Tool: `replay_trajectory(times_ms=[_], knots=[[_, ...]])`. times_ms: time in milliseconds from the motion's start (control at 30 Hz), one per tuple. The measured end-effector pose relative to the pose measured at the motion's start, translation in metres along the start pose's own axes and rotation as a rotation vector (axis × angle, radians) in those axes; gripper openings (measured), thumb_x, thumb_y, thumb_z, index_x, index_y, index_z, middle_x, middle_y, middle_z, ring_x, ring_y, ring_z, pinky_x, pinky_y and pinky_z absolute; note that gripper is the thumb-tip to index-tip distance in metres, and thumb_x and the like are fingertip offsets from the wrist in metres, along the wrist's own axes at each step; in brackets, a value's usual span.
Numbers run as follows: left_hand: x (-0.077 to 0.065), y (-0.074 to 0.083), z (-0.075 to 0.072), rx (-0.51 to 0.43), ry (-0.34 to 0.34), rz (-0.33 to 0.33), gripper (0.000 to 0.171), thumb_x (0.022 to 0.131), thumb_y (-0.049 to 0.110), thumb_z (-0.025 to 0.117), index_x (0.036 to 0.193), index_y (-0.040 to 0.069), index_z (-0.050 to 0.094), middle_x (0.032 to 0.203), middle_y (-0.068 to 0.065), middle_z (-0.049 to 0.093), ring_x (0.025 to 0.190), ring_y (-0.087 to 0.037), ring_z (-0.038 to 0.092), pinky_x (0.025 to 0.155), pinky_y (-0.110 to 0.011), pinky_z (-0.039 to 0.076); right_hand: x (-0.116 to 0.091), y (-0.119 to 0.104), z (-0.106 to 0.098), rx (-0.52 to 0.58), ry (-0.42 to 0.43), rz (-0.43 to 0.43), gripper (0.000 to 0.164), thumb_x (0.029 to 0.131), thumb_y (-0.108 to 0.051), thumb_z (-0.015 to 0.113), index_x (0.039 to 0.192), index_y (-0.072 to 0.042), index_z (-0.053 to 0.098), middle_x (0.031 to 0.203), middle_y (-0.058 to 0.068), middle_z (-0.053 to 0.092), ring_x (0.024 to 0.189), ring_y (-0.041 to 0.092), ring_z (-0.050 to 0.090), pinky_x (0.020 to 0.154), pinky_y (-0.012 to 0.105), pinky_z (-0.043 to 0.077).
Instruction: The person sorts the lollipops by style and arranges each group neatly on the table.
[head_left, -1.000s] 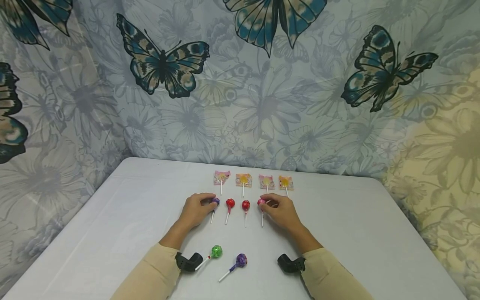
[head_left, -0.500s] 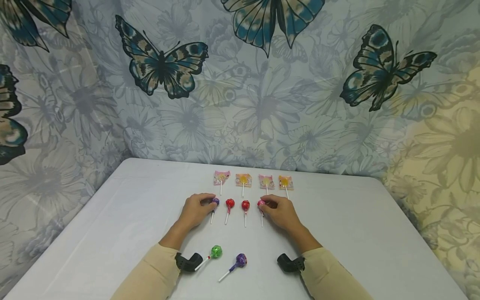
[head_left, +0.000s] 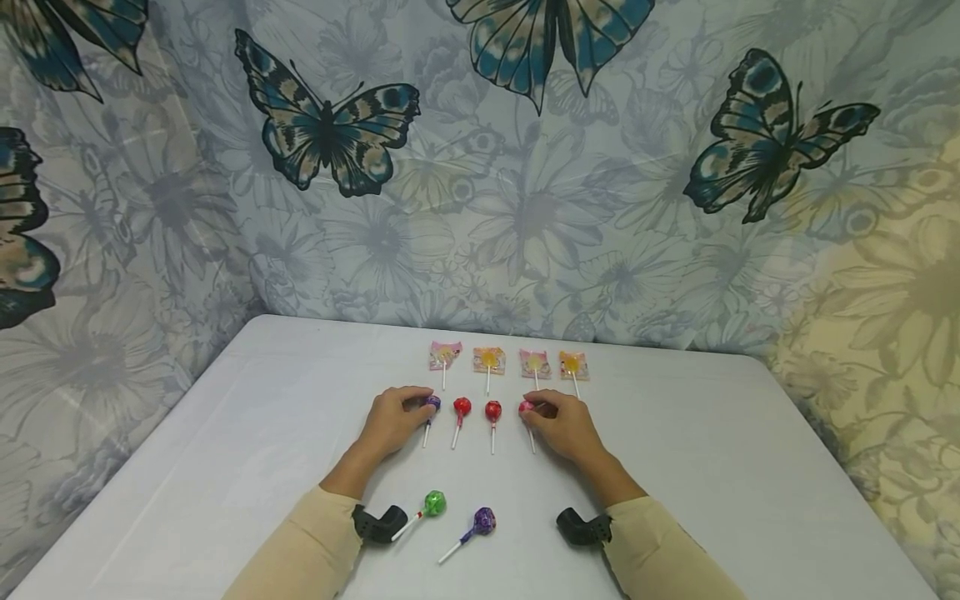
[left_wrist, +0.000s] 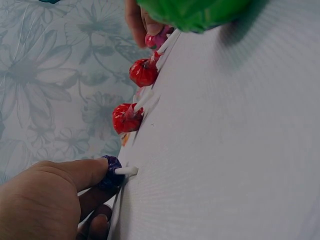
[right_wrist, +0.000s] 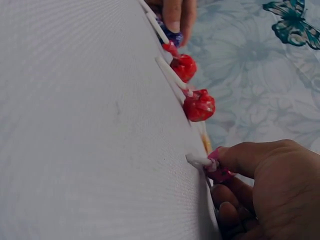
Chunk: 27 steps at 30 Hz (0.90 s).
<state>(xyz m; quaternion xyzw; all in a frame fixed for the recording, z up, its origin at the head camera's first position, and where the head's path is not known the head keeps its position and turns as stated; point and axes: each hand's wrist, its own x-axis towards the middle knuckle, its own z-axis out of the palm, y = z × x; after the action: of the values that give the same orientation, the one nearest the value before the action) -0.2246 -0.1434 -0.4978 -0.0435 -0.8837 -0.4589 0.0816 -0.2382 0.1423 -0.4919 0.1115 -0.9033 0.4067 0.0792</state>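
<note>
My left hand (head_left: 393,419) pinches the wrapped head of a purple lollipop (left_wrist: 111,172) at the left end of the middle row. At the row's right end, my right hand (head_left: 564,423) pinches a pink lollipop (right_wrist: 218,167) between thumb and fingers. Two red lollipops, one on the left (head_left: 462,407) and one on the right (head_left: 492,410), lie between the hands with sticks pointing toward me. Closer to me, a green lollipop (head_left: 434,503) lies beside the left wrist, and another purple lollipop (head_left: 484,521) lies to its right, both slanted.
Behind the middle row lies a row of flat lollipops in clear wrappers: a pink one (head_left: 446,356), an orange one (head_left: 489,360), a second pink one (head_left: 535,363) and a yellow-orange one (head_left: 573,365). The white table (head_left: 225,467) meets a butterfly-patterned backdrop (head_left: 525,208).
The pink lollipop in my right hand has shifted slightly right, its stick now slanting with the lower end to the right. The left hand and the other lollipops stay in place.
</note>
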Motion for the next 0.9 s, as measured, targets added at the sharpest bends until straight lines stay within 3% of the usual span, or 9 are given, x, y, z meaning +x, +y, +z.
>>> replay_trajectory(times_ms=[500,900], knots=[[0.0003,-0.0003,0.0007,0.003,-0.001,-0.002,0.029,0.086,0.014,0.074,0.114,0.009,0.072,0.115,-0.010,0.065,0.111,-0.030,0.056,0.094,-0.045,0.045,-0.0006,-0.0014,-0.0002,0.032,0.005,0.010,0.025,0.079,-0.013,0.080,0.103,-0.009,0.073,0.077,-0.003,0.065,0.070,0.013,0.057,0.064,0.031,0.047],[-0.0001,0.0001,0.0005,0.012,0.000,-0.008,0.029,0.085,0.015,0.075,0.113,0.009,0.072,0.113,-0.011,0.065,0.110,-0.032,0.057,0.094,-0.046,0.045,-0.0033,-0.0043,-0.0031,0.045,0.042,0.032,0.030,0.083,-0.018,0.077,0.110,-0.008,0.071,0.102,0.004,0.069,0.085,0.020,0.063,0.072,0.036,0.052]])
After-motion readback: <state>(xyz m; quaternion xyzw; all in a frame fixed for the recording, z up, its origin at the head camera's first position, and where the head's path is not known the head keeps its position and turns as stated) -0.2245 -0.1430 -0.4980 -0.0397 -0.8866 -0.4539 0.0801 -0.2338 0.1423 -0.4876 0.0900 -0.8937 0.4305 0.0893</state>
